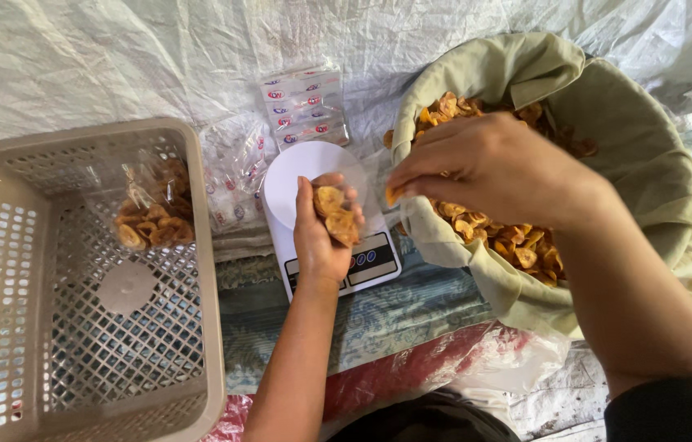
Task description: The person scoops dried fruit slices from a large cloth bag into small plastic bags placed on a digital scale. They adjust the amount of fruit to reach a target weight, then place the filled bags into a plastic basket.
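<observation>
Over scale (301,176): left hand (321,237) cupped around small clear bag of chips (338,214), mouth up for filling. Right of scale: right hand (485,168) pinching one chip (393,196) beside cloth-lined basket (649,155).

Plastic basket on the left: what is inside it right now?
The basket holds one clear bag of fried chips lying against its far wall, plus a pale round disc on the mesh floor. Whatever lies under the bag is covered.
</observation>
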